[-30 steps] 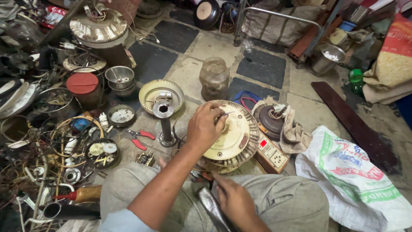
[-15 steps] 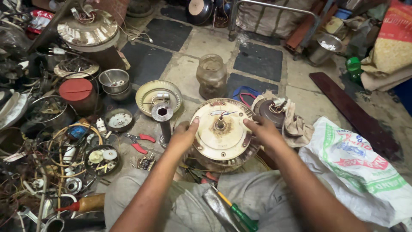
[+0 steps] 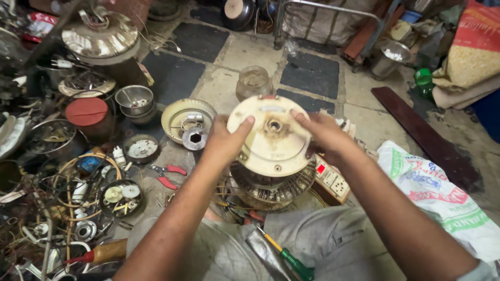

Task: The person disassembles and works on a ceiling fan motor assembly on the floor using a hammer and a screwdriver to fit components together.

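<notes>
**A:** Over our lap, we've got the cream ceiling-fan motor cover [image 3: 271,136] pinched between both hands, left hand [image 3: 225,139] and right hand [image 3: 319,132] on opposite rims.

**B:** Yep, disc tilted toward us, just above the finned motor body [image 3: 271,187]; both hands equally near.

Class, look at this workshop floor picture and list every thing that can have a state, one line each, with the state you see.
Round cream cover: lifted, tilted, held at both sides.
Left hand: gripping the cover's left edge.
Right hand: gripping its right edge.
Motor core: uncovered below.
Glass jar: upright, no lid.
Red-handled pliers: lying on the floor.
Green-handled screwdriver: lying on the lap.
</notes>
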